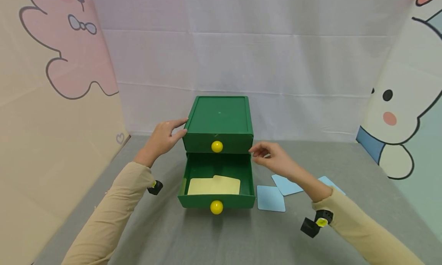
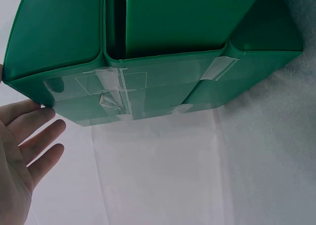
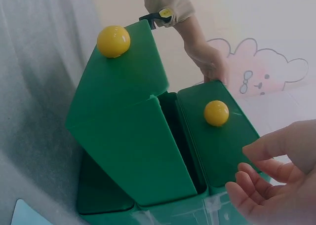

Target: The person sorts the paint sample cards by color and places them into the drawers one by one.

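Note:
A green drawer cabinet (image 1: 219, 115) with round yellow knobs stands on the grey cloth. Its top drawer (image 1: 198, 143) is closed, while the drawer below (image 1: 193, 201) is pulled out with yellow cards (image 1: 214, 185) lying inside. My left hand (image 1: 164, 137) touches the cabinet's upper left side with fingers extended; the left wrist view shows those fingertips at the green edge beside clear tape (image 2: 113, 79). My right hand (image 1: 272, 155) hovers by the top drawer's right front corner, its fingers loosely bent and nothing between them. Seen from the right wrist, its fingertips overlap the drawer front near a yellow knob (image 3: 216, 113).
Three light blue cards lie on the cloth to the right: one near the open drawer (image 1: 271, 198), one behind it (image 1: 286, 185), and one partly hidden by the right forearm (image 1: 332, 184). A white curtain (image 1: 241, 61) hangs behind, with printed panels (image 1: 62, 123) on both sides.

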A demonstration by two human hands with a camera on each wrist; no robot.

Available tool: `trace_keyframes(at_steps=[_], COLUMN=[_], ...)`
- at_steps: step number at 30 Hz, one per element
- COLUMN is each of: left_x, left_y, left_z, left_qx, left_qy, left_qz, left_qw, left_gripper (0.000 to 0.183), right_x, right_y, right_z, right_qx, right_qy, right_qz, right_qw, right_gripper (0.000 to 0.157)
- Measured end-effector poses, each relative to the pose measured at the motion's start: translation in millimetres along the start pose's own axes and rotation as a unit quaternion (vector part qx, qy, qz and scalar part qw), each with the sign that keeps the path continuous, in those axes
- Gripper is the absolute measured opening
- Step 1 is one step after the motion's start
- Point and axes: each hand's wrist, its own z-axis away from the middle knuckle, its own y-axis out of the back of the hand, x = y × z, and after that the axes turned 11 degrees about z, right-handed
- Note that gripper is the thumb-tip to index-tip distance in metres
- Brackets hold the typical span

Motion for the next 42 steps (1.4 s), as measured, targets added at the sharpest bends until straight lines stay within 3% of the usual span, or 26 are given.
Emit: trace_keyframes(at_steps=[7, 13, 16, 19, 22, 25, 28, 31, 36, 39, 42], left_x=[-0.2, 0.4, 0.5, -0.5, -1.7, -2.0, -2.0, -2.1, -0.6, -0.8, -0.8], left_y=[0.0, 0.0, -0.1, -0.4, -0.7, -0.9, -1.1, -1.6, -1.5, -1.6, -1.9], left_z=[-0.1, 0.0, 0.0, -0.2, -0.2, -0.3, -0.4, -0.6, -0.7, -0.7, -0.5], left_qx=[0.0, 0.0, 0.0, 0.0, 0.002, 0.005, 0.008, 0.008, 0.006, 0.005, 0.005], left_qy=[0.003, 0.005, 0.005, 0.004, 0.002, -0.002, -0.004, -0.003, 0.0, 0.002, 0.005], left_qz=[0.002, 0.002, 0.003, 0.004, 0.003, 0.001, 0.0, 0.0, 0.006, 0.006, 0.006], left_qw=[1.0, 1.0, 1.0, 1.0, 1.0, 1.0, 1.0, 1.0, 1.0, 1.0, 1.0], left_gripper=[0.042, 0.042, 0.042, 0.042, 0.042, 0.042, 0.041, 0.041, 0.042, 0.041, 0.041], right_x=[5.3, 5.4, 2.0, -3.5, -10.4, -16.8, -20.8, -21.7, -21.6, -21.3, -21.1], right_y=[4.2, -11.9, -26.3, -42.8, -59.6, -76.0, -92.0, -107.9, -130.4, -139.7, -145.4], right_z=[21.9, 40.8, 49.2, 56.2, 61.6, 66.0, 69.3, 71.3, 70.9, 68.6, 65.4], right_qx=[0.042, 0.113, 0.171, 0.228, 0.259, 0.264, 0.257, 0.235, 0.2, 0.196, 0.203], right_qy=[-0.009, 0.007, 0.049, 0.112, 0.173, 0.21, 0.217, 0.196, 0.128, 0.114, 0.126], right_qz=[0.002, 0.03, 0.056, 0.077, 0.09, 0.089, 0.088, 0.088, 0.1, 0.128, 0.168], right_qw=[0.999, 0.993, 0.983, 0.964, 0.946, 0.937, 0.938, 0.948, 0.966, 0.966, 0.956], right_gripper=[0.021, 0.022, 0.023, 0.028, 0.028, 0.027, 0.028, 0.029, 0.029, 0.03, 0.03])
